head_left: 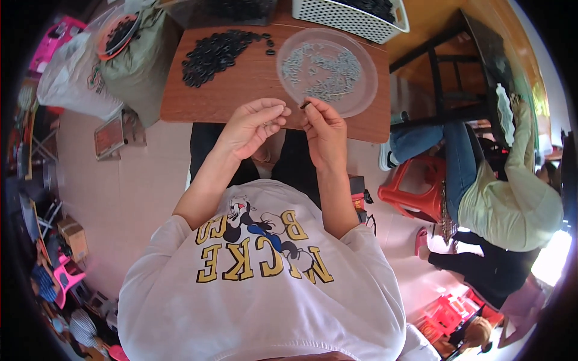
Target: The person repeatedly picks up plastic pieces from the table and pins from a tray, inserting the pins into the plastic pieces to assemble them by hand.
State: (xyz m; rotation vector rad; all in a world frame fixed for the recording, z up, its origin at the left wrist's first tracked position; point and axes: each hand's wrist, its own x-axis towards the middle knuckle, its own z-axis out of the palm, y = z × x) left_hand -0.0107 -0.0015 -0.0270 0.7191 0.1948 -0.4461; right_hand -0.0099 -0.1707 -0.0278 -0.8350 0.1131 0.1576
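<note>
We judge the main risk to be a drop: the small black ring is pinched only at the fingertips of the right hand, so a slack grip would send it off the table edge to the floor. It sits just short of the clear plate, near its front rim. The left hand, beside it, has fingers curled together; whether it holds anything, we cannot tell.

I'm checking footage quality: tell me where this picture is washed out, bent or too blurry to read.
Head view: daylight blows out the lower right corner; the wooden table edges bow from the fisheye lens; the rim goes black; the small dark piece at the right hand is too tiny to make out; left hand is sharp.
</note>
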